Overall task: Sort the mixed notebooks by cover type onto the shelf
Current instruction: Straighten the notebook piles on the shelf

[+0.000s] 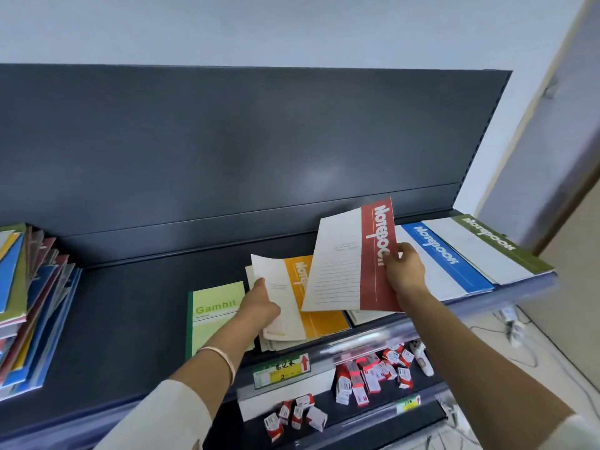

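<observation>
1. The right hand (403,271) grips a red-banded notebook (354,261) by its right edge. It holds the notebook raised and tilted above the dark shelf (130,319).
2. The left hand (259,306) holds the left edge of an orange-banded notebook (292,297), thumb on its white part. That side is lifted off a small pile of similar notebooks.
3. A green "Gambit" notebook (214,306) lies flat just left of that pile.
4. At the shelf's right end, a blue-banded notebook (438,254) and an olive-banded notebook (493,245) lie overlapping.
5. A slumped mixed stack of notebooks (29,303) sits at the far left, well apart from the rest.
6. Small red-and-white boxes (373,371) are scattered on the lower shelf. A price label (282,371) is fixed to the upper shelf's front rail.
</observation>
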`<state>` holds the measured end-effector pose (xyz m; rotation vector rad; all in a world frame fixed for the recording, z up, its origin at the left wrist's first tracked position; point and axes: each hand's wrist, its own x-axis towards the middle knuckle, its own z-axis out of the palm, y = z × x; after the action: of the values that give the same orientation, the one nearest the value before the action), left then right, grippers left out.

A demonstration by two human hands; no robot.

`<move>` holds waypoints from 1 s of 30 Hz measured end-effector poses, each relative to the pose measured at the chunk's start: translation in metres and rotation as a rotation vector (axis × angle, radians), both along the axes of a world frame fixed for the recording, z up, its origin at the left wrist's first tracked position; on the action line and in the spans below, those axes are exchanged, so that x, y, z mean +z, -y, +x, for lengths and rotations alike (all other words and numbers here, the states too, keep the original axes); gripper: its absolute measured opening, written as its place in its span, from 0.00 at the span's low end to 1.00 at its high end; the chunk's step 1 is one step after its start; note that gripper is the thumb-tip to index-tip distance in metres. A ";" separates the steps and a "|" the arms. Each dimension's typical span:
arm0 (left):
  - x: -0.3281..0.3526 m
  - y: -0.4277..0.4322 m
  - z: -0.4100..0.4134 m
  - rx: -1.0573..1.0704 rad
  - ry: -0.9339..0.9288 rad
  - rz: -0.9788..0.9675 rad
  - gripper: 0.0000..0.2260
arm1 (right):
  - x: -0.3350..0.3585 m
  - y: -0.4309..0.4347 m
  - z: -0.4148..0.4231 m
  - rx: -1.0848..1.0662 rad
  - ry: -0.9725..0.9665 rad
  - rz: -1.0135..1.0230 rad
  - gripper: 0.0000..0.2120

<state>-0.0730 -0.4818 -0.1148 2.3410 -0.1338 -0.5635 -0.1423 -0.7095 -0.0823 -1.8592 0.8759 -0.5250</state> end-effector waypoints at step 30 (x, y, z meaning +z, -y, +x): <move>0.034 0.171 -0.010 -0.492 0.593 0.416 0.16 | 0.000 0.177 -0.014 0.200 -0.063 -0.065 0.07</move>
<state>-0.0826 -0.6531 -0.0807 2.8324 -0.9645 -0.0985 -0.1565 -0.8869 -0.0821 -2.0062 0.7115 -0.3762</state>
